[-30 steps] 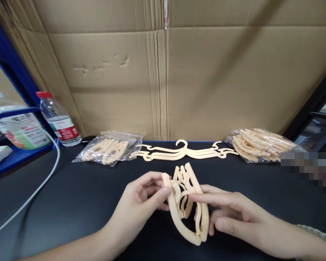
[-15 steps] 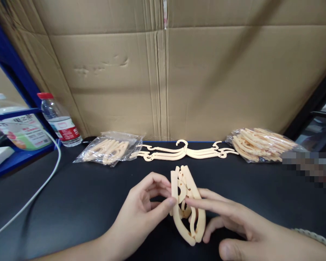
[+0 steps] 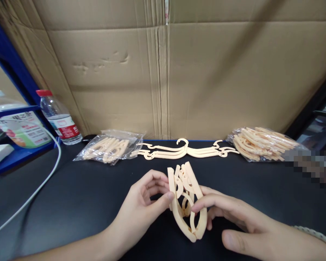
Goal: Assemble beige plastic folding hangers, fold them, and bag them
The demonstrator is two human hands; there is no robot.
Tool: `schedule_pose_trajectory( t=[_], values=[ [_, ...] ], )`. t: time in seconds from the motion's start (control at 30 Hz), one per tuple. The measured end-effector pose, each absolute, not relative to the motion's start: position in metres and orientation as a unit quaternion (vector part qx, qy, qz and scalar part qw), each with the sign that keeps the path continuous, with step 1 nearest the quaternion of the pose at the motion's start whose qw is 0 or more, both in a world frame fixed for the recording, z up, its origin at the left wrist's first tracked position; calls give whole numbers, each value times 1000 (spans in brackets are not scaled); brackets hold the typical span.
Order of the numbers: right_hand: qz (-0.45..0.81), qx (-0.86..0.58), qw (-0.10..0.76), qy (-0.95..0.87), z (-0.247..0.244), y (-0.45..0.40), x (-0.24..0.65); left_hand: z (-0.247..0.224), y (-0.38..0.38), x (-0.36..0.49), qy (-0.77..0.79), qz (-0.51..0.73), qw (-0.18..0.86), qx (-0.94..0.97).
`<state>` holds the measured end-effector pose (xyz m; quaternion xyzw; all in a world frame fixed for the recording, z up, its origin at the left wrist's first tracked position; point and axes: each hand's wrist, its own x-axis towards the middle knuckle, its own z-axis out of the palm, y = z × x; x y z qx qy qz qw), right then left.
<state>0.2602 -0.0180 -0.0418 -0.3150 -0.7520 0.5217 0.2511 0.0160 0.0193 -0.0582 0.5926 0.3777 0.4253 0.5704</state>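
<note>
A folded beige plastic hanger (image 3: 200, 217) stands upright on end over the black table, its arms meeting at the bottom and spread apart at the top. My left hand (image 3: 146, 206) pinches its left arm between thumb and fingers. On the other side, the fingers of my right hand (image 3: 236, 221) hold the right arm, the index fingertip lying on its inner edge and the thumb standing away. Curved hook pieces show between the arms. Behind, unfolded beige hangers (image 3: 168, 154) lie stacked with a hook pointing up.
Clear bags of folded hangers lie at the back left (image 3: 111, 148) and back right (image 3: 263, 145). A red-capped water bottle (image 3: 66, 127), a white cable (image 3: 47, 181) and a blue shelf (image 3: 13, 159) are at the left. Cardboard (image 3: 111, 72) stands behind the table.
The hanger's arms have spread wider at the top. My right index finger has bent and slid down along the right arm, and the inner hook pieces have moved apart.
</note>
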Motion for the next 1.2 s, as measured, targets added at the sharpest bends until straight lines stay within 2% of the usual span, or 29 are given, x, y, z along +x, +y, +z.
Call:
schedule_pose_trajectory(
  t=[0.5, 0.77, 0.83, 0.93, 1.03, 1.2],
  values=[
    [464, -320, 197, -802, -46, -19, 272, -59, 16, 15, 344, 409, 573, 621],
    [459, -295, 241, -803, -48, -18, 271, -56, 14, 12, 331, 368, 556, 668],
    [478, -303, 265, -780, -47, -16, 271, -56, 15, 10, 323, 349, 512, 715],
    [495, -351, 318, -729, -47, -7, 274, -57, 19, 5, 312, 318, 366, 817],
    [442, -454, 365, -682, -51, 6, 280, -59, 22, 0, 290, 252, 240, 892],
    [389, -531, 329, -677, -64, 19, 288, -54, 18, -2, 262, 71, 160, 949]
  ],
)
